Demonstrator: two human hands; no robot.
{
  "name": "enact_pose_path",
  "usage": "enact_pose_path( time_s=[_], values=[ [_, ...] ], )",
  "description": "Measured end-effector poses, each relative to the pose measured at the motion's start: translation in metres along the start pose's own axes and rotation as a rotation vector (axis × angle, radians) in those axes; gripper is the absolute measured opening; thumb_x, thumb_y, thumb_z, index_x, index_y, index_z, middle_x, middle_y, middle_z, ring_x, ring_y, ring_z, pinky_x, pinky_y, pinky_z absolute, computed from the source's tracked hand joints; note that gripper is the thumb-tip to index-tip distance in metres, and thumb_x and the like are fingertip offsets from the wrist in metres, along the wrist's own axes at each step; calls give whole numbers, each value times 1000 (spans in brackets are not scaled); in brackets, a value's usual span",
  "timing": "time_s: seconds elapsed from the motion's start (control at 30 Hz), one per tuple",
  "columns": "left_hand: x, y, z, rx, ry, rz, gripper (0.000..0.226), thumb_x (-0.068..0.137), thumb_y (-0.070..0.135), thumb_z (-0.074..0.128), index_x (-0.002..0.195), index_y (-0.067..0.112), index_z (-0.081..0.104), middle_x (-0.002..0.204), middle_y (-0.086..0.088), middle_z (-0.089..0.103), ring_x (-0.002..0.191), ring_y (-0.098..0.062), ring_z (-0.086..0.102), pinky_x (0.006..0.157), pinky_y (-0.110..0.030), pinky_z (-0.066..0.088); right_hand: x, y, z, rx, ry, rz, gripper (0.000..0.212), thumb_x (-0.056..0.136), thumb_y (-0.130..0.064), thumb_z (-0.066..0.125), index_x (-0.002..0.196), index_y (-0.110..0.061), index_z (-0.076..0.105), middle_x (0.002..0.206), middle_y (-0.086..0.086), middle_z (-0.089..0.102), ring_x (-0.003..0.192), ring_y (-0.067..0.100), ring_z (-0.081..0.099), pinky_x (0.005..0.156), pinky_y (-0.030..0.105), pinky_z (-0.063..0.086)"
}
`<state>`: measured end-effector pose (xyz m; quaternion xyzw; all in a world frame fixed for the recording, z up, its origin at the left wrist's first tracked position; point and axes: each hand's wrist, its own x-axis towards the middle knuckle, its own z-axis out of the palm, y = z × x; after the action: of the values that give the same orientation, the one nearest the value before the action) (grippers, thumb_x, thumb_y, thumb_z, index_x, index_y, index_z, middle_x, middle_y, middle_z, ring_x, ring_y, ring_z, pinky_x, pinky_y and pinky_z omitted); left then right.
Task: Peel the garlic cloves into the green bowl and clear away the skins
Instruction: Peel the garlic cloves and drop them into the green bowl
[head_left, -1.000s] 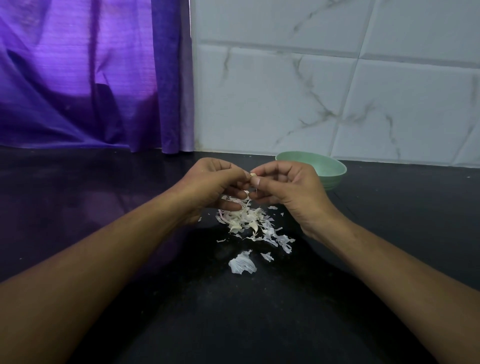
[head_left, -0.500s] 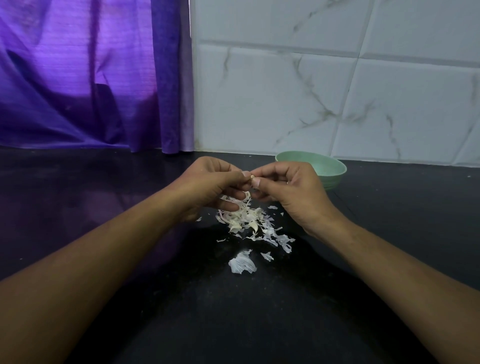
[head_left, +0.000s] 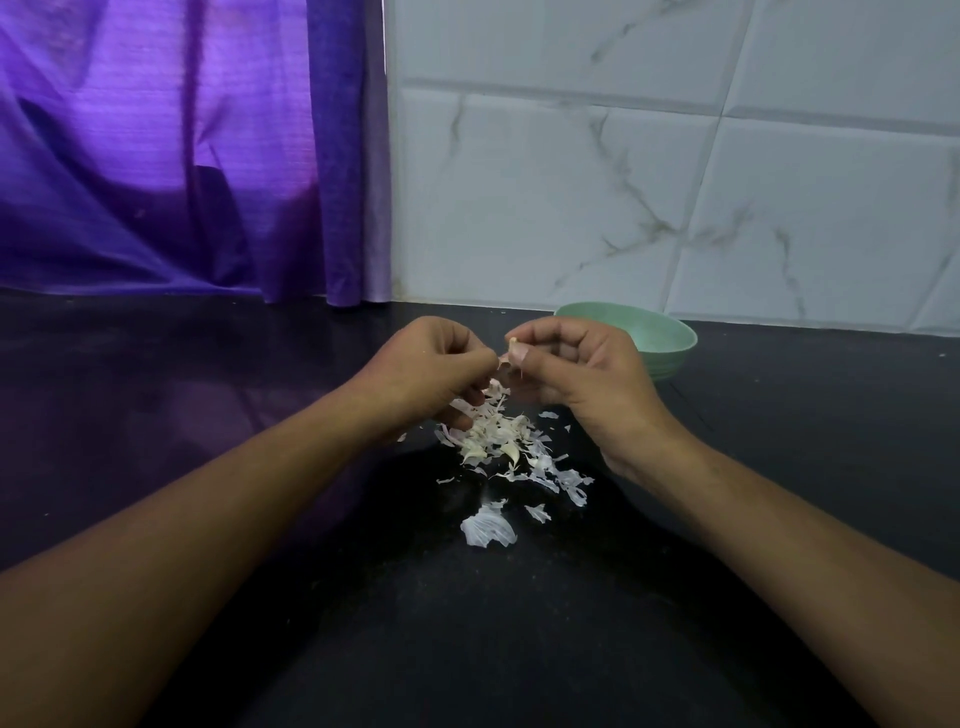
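Where the black countertop (head_left: 156, 426) runs out of the bottom of the view, your two forearms are cut off with it. Behind the counter a purple curtain (head_left: 171, 156) hangs on the left and a marble-veined tile wall (head_left: 649, 182) fills the right, both cropped by the upper edge. Your right hand (head_left: 582, 374) covers the near left part of the green bowl (head_left: 670, 343), which stands close to the wall, and you cannot see into it from this angle. Your left hand (head_left: 426, 369) has its fingers curled, thumb and forefinger pinching a skin shred (head_left: 503, 364). The right hand's fingers curl round a garlic clove (head_left: 514, 341), of which only a pale tip shows. The hands nearly meet above the heap of garlic skins (head_left: 498, 441) on the counter, and their lower fingers hide its far edge. One broad skin flake (head_left: 488, 531) lies apart, nearer you.
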<state>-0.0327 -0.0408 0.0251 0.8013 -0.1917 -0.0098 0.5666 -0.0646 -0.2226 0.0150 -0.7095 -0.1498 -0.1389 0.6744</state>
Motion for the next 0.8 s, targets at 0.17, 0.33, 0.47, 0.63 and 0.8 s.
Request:
enact_pose_path(
  time_s=[0.17,0.33,0.47,0.63,0.8],
  values=[
    [-1,0,-1,90,51,47,23,96,12,53,79,3,64,69,-9,61,65,-21,64,54,-34,55,3,-6,-4,160,54,51,12,91,-1,73,103,-3,72,91,15,76,79,23,73,74,35,65],
    [-2,3,-5,167,59,115,38,100,24,59,73,-2,63,72,-22,68,62,-24,64,53,-34,58,2,-4,-3,117,46,53,19,94,-2,70,113,-4,72,95,14,78,78,23,74,72,33,64],
    [-2,2,-7,212,87,133,44,87,38,82,76,0,63,70,-16,72,58,-30,69,57,-44,60,0,-4,-3,105,55,56,18,94,0,70,112,2,71,97,17,79,80,23,76,73,32,64],
    [-3,4,-4,102,31,154,18,85,21,84,93,15,70,83,-10,73,71,-19,68,61,-40,63,1,-3,-4,89,89,52,11,89,0,75,100,-2,76,82,13,77,72,17,72,71,29,63],
    [-5,5,-4,168,88,251,20,86,33,85,92,16,76,78,-4,76,73,-24,74,63,-44,65,0,-2,-1,56,66,30,6,89,2,74,93,-4,75,78,9,78,69,14,72,67,23,61]
  ],
)
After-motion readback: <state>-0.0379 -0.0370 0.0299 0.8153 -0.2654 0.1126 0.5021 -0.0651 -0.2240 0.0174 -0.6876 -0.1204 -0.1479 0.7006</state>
